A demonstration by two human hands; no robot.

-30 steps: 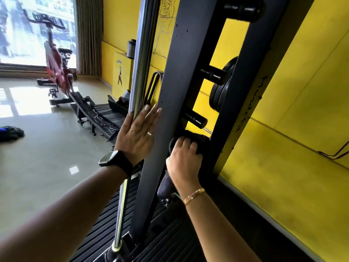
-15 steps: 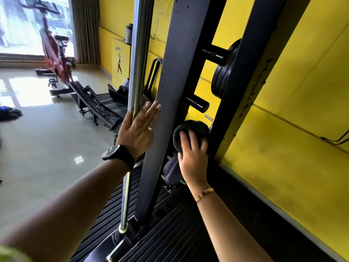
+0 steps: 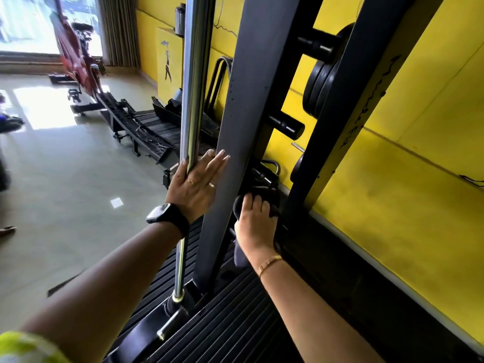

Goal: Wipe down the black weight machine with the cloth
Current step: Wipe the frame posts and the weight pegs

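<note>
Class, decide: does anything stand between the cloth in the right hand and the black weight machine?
Nothing visible does. The right hand grips the cloth in the gap between the two black uprights of the weight machine, apparently pressed against its frame.

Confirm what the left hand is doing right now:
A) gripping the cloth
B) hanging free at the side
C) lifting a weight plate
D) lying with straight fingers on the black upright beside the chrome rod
D: the left hand lies with straight fingers on the black upright beside the chrome rod; it is the right hand that grips the cloth.
</note>
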